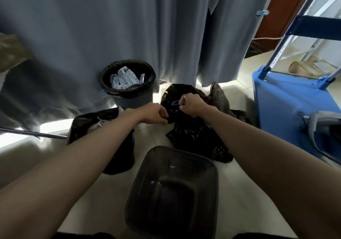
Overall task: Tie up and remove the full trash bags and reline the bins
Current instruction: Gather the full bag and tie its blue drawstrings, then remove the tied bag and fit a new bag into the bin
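Grey curtains [114, 26] hang down to the floor [238, 187] at the back, and the bins stand in front of them so they are easy to reach. Next comes the big blue cart [287, 109] on the right, parked close by, maybe to carry things away.

Near the bottom sits a dark square bin [173, 189]. It has no bag in it, so it is waiting for a new liner. To its left is a black bag [103, 139] with white paper showing at the top; its mouth looks loose, so I think it is not tied yet. Further back, a round bin [129, 83] keeps its black liner, and crumpled paper [125, 80] sits inside.

Between the square bin and the curtains lies the full black trash bag [195, 131], out on the floor. Both arms reach over the square bin to it.

The left hand [156, 115] pinches the black plastic at the top, its grip closed tight on the bag, likely to hold the neck steady. The right hand [190, 106] is curled shut on the little blue drawstring [175, 103], likely to pull it snug and make a knot.
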